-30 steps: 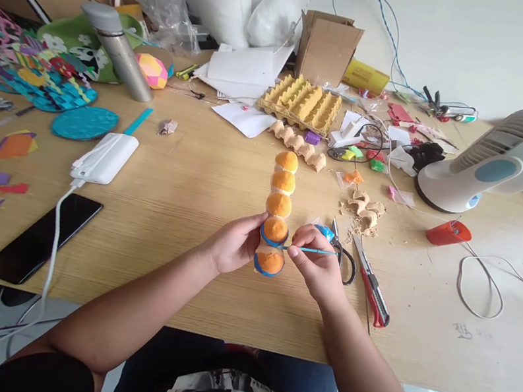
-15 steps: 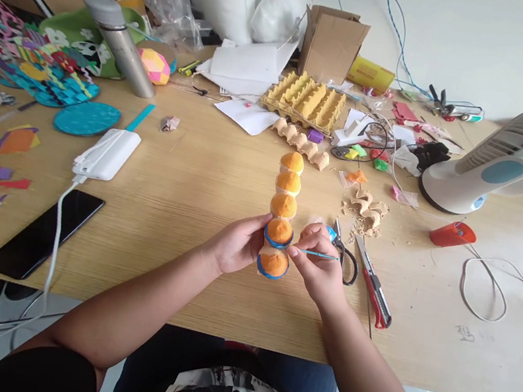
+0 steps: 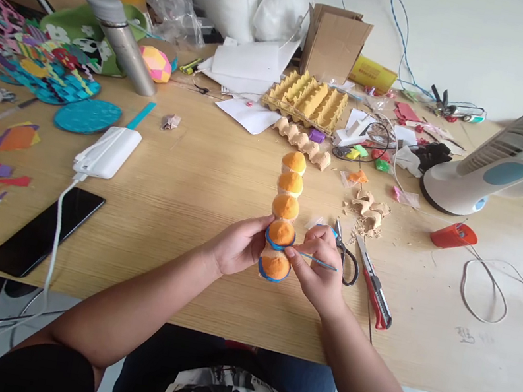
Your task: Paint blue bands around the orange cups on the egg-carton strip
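A strip of egg-carton cups painted orange (image 3: 285, 207) lies on the wooden table (image 3: 193, 184), pointing away from me. The two nearest cups have blue rings round their bases. My left hand (image 3: 236, 245) grips the strip's near end from the left, fingers closed on it. My right hand (image 3: 317, 265) pinches a thin blue paintbrush (image 3: 316, 259) whose tip touches the right side of the ringed cups.
Scissors (image 3: 345, 258) and a red utility knife (image 3: 374, 287) lie just right of my right hand. A yellow egg tray (image 3: 307, 100), a white fan (image 3: 507, 163), a red cup (image 3: 453, 235), a power bank (image 3: 108, 152), a phone (image 3: 42, 231) and coloured paper scraps (image 3: 26, 70) surround the work.
My right hand has shifted slightly left and the brush now angles in against the ringed cups. The left hand keeps its hold on the strip.
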### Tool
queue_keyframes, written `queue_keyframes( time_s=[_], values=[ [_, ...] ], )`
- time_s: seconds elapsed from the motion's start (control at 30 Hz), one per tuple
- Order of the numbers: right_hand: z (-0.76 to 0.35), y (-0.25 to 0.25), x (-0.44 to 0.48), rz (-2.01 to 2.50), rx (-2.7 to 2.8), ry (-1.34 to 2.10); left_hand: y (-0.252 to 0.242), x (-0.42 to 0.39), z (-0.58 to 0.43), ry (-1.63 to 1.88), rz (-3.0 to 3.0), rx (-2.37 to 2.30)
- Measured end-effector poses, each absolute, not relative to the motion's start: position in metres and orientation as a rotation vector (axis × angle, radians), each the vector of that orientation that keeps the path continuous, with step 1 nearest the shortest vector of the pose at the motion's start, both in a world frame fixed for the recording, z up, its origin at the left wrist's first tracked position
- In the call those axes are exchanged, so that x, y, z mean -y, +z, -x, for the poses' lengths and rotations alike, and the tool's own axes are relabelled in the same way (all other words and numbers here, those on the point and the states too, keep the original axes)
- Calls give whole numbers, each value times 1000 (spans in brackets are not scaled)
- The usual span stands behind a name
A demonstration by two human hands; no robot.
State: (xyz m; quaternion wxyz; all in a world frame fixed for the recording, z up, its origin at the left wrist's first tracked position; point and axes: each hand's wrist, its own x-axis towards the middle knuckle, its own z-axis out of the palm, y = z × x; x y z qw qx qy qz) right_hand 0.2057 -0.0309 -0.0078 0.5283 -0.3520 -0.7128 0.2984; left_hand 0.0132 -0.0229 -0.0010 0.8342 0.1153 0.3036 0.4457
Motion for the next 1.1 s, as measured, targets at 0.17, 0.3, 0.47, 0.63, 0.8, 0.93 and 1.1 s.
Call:
queue_keyframes(
  time_s=[0.17,0.3,0.47,0.63,0.8,0.93,1.1],
  values=[
    [-207,-3,33,828,1755,755,-4,21,-11,931,-230,-629],
    [-210,1,34,799,1811,771,-4,19,-9,953,-220,-627],
    [-213,-2,33,832,1701,753,2,19,-10,948,-217,-642],
    [-213,-2,35,856,1669,723,2,20,-11,971,-269,-636],
    [-213,1,36,811,1744,688,1,20,-12,948,-279,-625],
    [-213,0,35,850,1718,700,2,20,-12,939,-271,-609],
    [-213,-1,34,862,1710,712,1,21,-11,935,-271,-596]
  ],
)
